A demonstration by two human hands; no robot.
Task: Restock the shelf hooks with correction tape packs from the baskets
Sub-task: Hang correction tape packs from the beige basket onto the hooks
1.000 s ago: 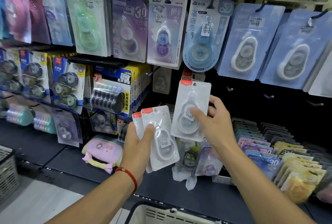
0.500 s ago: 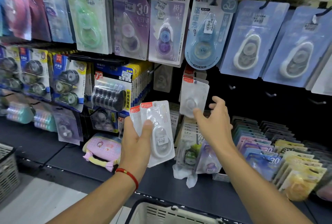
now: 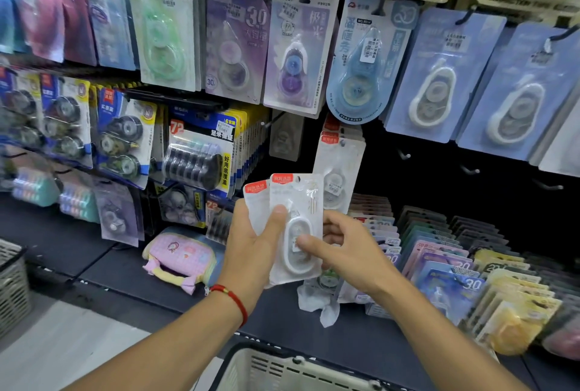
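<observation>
your left hand [image 3: 251, 252] clamps two light, slippery packs [image 3: 295, 227]; your right hand [image 3: 342, 249] pinches the front one's blister. take its stiff card edge instead.

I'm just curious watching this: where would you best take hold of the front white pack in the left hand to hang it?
Probably by its lower right edge, coming from the right. The front white pack stands upright in the left hand, whose thumb covers its left side, and the red header with the hang hole should stay free for the hook. The right hand is already pinching there.
</observation>
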